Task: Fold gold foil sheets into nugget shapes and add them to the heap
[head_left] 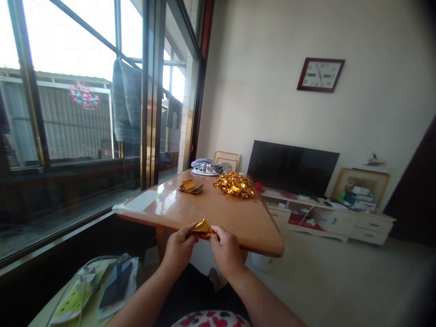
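Both my hands are raised just in front of the table's near edge. My left hand (179, 247) and my right hand (226, 251) pinch a folded triangle of gold foil paper (202, 228) between them. Farther along the glossy orange-brown wooden table (238, 229), a heap of small folded gold foil pieces (235, 185) lies out of reach of my fingers. To its left is a small stack of gold foil sheets (190, 186).
Grey folded cloth (206, 167) sits at the table's far end. A large window (78, 122) runs along the left. A dark smartphone (116, 285) lies low on the left. Beyond the table's right side stand a black television (292, 167) and a white low cabinet (340, 222).
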Available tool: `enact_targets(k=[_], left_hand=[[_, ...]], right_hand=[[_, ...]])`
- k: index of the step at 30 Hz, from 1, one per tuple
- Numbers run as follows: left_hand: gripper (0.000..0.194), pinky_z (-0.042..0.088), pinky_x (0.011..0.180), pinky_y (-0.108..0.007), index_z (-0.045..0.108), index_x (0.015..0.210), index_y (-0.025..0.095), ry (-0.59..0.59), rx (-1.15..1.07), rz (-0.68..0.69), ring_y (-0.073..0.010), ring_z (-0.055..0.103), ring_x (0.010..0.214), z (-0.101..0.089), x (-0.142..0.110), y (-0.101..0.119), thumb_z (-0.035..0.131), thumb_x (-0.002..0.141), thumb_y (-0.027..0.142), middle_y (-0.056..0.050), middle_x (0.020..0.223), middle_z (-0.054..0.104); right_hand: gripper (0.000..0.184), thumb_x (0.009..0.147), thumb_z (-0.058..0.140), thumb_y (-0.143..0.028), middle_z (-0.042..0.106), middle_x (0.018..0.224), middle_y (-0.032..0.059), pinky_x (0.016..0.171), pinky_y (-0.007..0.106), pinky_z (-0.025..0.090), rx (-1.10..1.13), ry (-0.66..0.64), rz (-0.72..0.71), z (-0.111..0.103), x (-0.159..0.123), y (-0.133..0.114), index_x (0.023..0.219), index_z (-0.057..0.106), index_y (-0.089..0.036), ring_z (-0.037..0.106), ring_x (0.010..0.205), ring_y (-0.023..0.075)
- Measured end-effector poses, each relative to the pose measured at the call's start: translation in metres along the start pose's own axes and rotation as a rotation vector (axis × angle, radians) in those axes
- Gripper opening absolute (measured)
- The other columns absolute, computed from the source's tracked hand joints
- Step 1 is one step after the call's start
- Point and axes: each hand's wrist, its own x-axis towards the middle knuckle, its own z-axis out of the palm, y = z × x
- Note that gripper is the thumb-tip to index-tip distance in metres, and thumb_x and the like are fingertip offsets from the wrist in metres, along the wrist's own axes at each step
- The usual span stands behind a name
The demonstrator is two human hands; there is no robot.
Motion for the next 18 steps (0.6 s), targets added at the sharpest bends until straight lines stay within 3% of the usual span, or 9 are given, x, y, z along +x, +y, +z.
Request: enact_targets(k=[13, 18], left_hand=[[0.054, 0.052, 0.079, -0.035, 0.068, 0.125, 0.012, -0.003, -0.086, -0.053, -0.0246, 0.072, 0.081, 0.0000, -0.0020, 0.0055, 0.068, 0.076, 0.034, -0.006, 0.083, 0.077], [0.036, 0.052, 0.071, -0.031, 0.063, 0.095, 0.017, 0.041, -0.197, -0.065, -0.0236, 0.072, 0.076, 0.0037, -0.0045, 0.0055, 0.076, 0.070, 0.039, -0.004, 0.076, 0.074]], right_hand=[[0.033, 0.090, 0.050, -0.018, 0.078, 0.093, 0.0076, 0.073, 0.028, 0.053, 0.020, -0.005, 0.033, -0.0031, 0.0026, 0.0008, 0.110, 0.076, -0.020, 0.073, 0.085, 0.0232], [0.033, 0.090, 0.050, -0.020, 0.079, 0.094, 0.0067, 0.073, 0.027, 0.054, 0.041, 0.015, 0.049, -0.0022, 0.0039, 0.0028, 0.111, 0.076, -0.022, 0.073, 0.086, 0.0222]])
